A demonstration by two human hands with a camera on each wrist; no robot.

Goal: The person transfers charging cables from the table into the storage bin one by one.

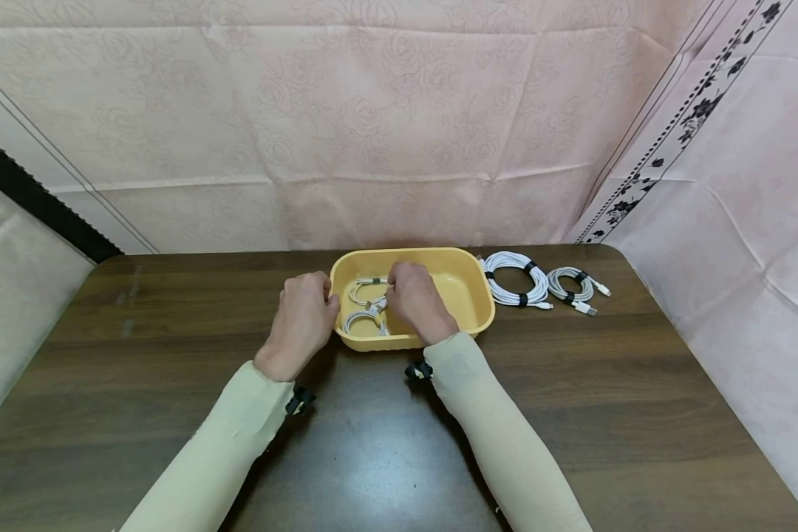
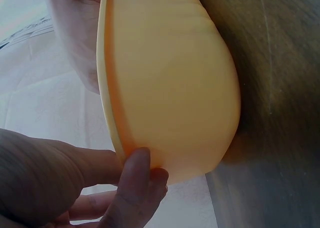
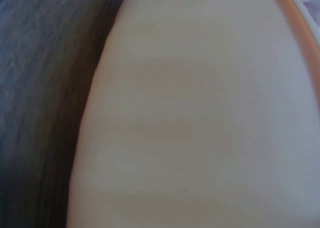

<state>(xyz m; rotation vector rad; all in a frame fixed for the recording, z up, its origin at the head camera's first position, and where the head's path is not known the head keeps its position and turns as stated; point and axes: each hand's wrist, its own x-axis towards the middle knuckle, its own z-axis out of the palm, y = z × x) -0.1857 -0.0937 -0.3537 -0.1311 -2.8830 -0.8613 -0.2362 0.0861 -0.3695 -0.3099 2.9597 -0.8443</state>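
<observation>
A yellow plastic bin (image 1: 465,295) stands near the back edge of the table. My left hand (image 1: 304,318) grips its left end, thumb and fingers pinching the rim, as the left wrist view shows with the bin wall (image 2: 175,88) up close. Inside the bin, at the left, lie coiled white cables (image 1: 366,318). My right hand (image 1: 417,295) reaches down over the front rim with curled fingers, holding a white cable (image 1: 370,281) at the right side of the coils; its fingertips are hidden. The right wrist view shows only the bin's outer wall (image 3: 175,108).
Right of the bin lie a large coiled white cable (image 1: 515,279) and a smaller coiled one (image 1: 572,287), both with black ties. The dark wooden table (image 1: 173,428) meets a pale patterned cloth (image 1: 372,133) at its back edge.
</observation>
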